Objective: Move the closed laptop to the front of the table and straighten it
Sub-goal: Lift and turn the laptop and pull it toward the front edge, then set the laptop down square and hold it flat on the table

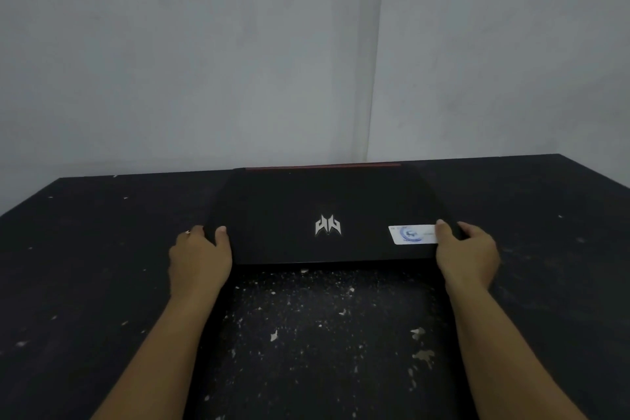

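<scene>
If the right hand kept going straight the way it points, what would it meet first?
The right hand already grips the closed laptop at its side edge. Straight on along that edge there is only bare table, then probably the wall; depth unclear.

We see our two forearms (pixel 163 344) bare from the near edge of the view up to the wrists, with no sleeve, watch or bracelet on either one. Our left hand (pixel 199 257) wears a small ring (pixel 188 232) on a finger at its far left side, too small and blurred for us to tell its make. Our right hand (pixel 468 254) is bare, its short, unpainted thumbnail (pixel 440 222) catching a little light.
</scene>
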